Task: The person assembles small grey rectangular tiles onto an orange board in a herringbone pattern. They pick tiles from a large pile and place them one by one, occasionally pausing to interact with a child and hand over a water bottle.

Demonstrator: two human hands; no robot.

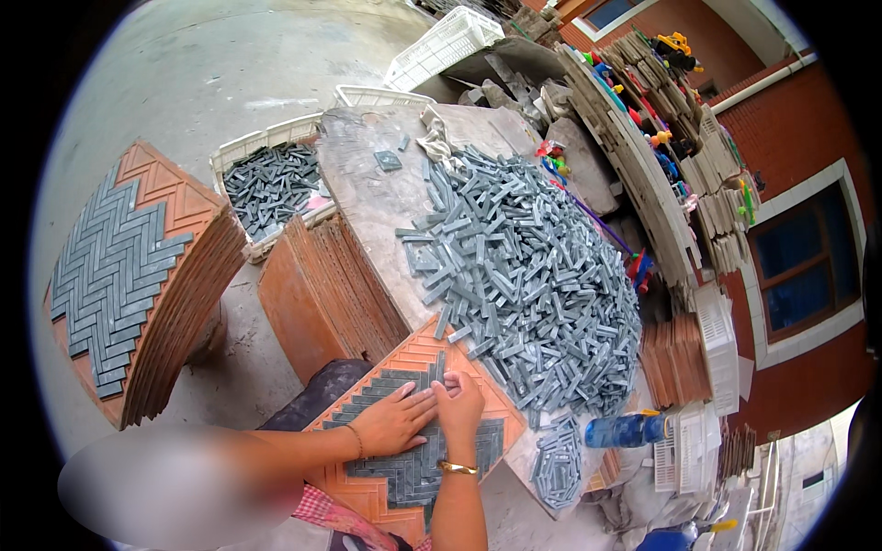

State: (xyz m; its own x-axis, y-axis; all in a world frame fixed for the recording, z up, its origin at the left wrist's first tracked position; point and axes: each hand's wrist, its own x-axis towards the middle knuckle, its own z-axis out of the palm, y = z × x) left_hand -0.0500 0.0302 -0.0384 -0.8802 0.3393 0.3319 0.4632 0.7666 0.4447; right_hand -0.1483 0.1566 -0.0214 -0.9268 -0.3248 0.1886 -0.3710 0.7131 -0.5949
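Note:
An orange moulded tray [421, 347] with herringbone slots lies in front of me, partly filled with slim grey stone strips [397, 482]. My left hand [397, 422] lies over the laid strips with its fingers stretched toward my right hand. The fingers of my right hand [459, 402] are bent and closed together above the upper part of the tray, beside a grey strip [438, 367]. Whatever sits between these fingertips is hidden. A large heap of loose grey strips [533, 275] covers the table just beyond the tray.
At left, a stack of orange trays [188, 317] carries a filled herringbone layer. A white crate [225, 156] holds more strips. More trays [326, 285] stand beside the table [367, 184]. A blue bottle [620, 431] and a smaller strip pile [558, 464] lie at right.

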